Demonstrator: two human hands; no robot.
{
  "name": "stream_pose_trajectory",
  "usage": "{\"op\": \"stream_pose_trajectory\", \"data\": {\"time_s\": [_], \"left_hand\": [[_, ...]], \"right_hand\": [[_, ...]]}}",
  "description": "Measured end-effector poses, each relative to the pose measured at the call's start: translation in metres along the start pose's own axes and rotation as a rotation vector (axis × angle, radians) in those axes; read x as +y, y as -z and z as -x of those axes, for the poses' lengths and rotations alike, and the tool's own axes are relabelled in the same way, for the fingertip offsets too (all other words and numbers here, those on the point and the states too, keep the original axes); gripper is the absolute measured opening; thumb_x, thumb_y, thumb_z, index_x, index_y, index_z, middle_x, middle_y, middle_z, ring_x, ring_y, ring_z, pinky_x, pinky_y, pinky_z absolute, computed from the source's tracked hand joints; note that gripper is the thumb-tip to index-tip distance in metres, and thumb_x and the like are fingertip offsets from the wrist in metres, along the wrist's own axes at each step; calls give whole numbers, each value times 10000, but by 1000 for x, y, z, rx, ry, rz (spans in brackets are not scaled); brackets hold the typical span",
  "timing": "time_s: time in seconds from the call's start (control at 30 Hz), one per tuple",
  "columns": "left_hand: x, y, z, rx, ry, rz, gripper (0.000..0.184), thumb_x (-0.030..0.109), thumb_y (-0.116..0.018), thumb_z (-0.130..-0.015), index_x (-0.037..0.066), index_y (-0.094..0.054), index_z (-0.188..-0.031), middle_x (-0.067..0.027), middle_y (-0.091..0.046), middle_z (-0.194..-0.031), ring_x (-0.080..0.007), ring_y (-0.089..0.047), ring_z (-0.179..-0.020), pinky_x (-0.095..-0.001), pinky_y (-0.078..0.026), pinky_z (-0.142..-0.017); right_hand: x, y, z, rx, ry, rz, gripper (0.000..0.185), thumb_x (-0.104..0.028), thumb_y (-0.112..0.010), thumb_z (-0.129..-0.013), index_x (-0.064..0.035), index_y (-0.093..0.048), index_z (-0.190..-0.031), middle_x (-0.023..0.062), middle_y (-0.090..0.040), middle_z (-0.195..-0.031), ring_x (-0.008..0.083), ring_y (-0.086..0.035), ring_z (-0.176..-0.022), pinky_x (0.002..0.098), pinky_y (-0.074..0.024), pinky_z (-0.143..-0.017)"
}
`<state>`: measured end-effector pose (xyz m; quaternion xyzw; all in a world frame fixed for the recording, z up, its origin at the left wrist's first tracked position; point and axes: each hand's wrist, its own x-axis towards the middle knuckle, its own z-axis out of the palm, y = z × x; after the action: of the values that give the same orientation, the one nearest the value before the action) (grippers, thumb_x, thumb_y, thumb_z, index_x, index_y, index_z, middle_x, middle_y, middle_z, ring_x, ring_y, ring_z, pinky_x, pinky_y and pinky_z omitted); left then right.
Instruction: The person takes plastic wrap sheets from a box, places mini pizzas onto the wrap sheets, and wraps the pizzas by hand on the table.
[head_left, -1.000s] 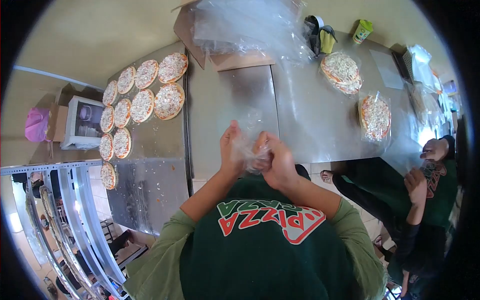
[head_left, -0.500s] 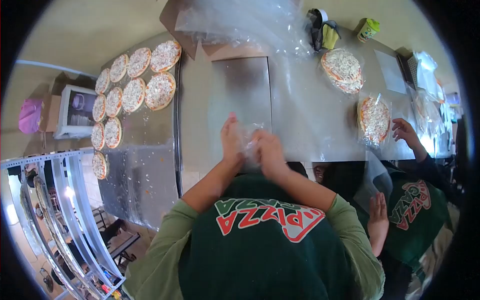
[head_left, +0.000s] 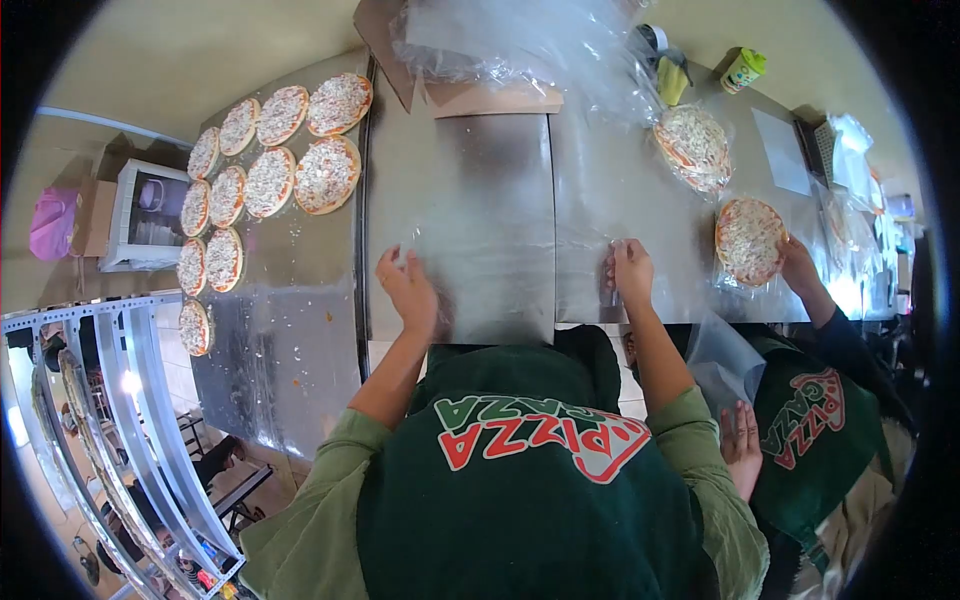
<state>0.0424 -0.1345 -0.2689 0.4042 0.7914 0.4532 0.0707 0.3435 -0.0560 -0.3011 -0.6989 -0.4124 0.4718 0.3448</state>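
A clear plastic bag (head_left: 500, 255) is spread wide over the steel table (head_left: 490, 180), stretched between my two hands. My left hand (head_left: 408, 290) is at the bag's left side, thumb and fingers holding its edge. On the other side my right hand (head_left: 630, 275) is closed on the bag's right edge. Several topped pizzas (head_left: 268, 182) lie in rows on the table to the left. To the right are a bagged pizza stack (head_left: 692, 148) and a pizza (head_left: 750, 241) on plastic, touched by a co-worker's hand.
An open cardboard box (head_left: 490, 100) overflowing with plastic bags (head_left: 500, 45) stands at the back. A green cup (head_left: 743, 70) is behind the bagged pizzas. The co-worker (head_left: 820, 430) stands close on the right, holding a clear bag (head_left: 722, 360). Metal racks (head_left: 150, 420) are at left.
My hands have moved apart, and the bundled plastic between them is now spread out flat. The co-worker's upper hand has reached the right-hand pizza, and their clear bag has shifted left.
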Motion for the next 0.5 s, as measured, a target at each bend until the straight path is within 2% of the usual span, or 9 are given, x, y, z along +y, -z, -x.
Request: {"op": "stream_pose_trajectory", "data": {"time_s": [0.03, 0.1, 0.17, 0.23, 0.3, 0.37, 0.47, 0.5], "left_hand": [[12, 0, 0, 106, -340, -226, 260, 180, -553, -852, 38, -475, -1055, -110, -547, -870, -248, -554, -764, -351, -459, -695], [10, -8, 5, -480, -517, -81, 383, 116, -604, -790, 40, -454, -1135, -151, -532, -1062, -299, -483, -1046, -395, -378, -907], [-17, -49, 5, -1035, -605, -40, 575, 267, -660, -758, 85, -408, -1242, -181, -360, -1329, -322, -333, -1237, -474, -268, -1009], [17, -36, 4, -1077, -614, -343, 743, 386, -678, -711, 133, -336, -1320, -176, -207, -1409, -322, -195, -1306, -544, -188, -1019], [40, -27, -3, -1117, -611, -543, 881, 491, -679, -666, 170, -267, -1376, -171, -100, -1455, -329, -103, -1345, -602, -131, -1015], [46, -24, -13, -1156, -588, -641, 990, 582, -664, -623, 197, -199, -1408, -168, -40, -1468, -342, -57, -1353, -647, -97, -997], [40, -17, -17, -1083, -569, -461, 936, 560, -652, -652, 193, -225, -1400, -179, -62, -1463, -374, -70, -1344, -633, -103, -1005], [23, -21, -15, -1018, -619, -398, 928, 562, -645, -658, 199, -222, -1400, -176, -57, -1464, -378, -69, -1343, -633, -101, -1005]], "right_hand": [[3, 0, 1, -4, 10, 46, 207, -210, -520, -865, -12, -542, -809, 37, -522, -602, 98, -480, -457, 240, -390, -372], [5, 0, -2, -39, 29, 125, 197, -200, -532, -851, -11, -560, -803, 46, -549, -607, 105, -507, -462, 251, -410, -385], [7, 10, -10, -92, 43, 192, 180, -179, -540, -832, -7, -586, -803, 57, -577, -608, 114, -537, -464, 268, -436, -412], [2, 35, -24, -145, -36, 279, 171, -177, -556, -810, -11, -600, -808, 73, -596, -613, 153, -553, -459, 290, -449, -424], [19, 71, -49, 127, 77, 533, 171, -164, -575, -783, -13, -603, -859, 102, -616, -690, 201, -598, -558, 307, -481, -514], [10, 92, -47, 377, 303, 918, 171, -126, -573, -763, -26, -602, -899, 123, -617, -814, 257, -608, -708, 346, -486, -643], [-63, 34, 6, 224, 639, 634, 174, -88, -570, -750, -43, -599, -916, 133, -591, -893, 286, -574, -831, 369, -464, -730], [-64, 11, 19, 112, 791, 712, 172, -73, -572, -745, -47, -599, -912, 132, -586, -891, 292, -564, -834, 380, -459, -738]]}}
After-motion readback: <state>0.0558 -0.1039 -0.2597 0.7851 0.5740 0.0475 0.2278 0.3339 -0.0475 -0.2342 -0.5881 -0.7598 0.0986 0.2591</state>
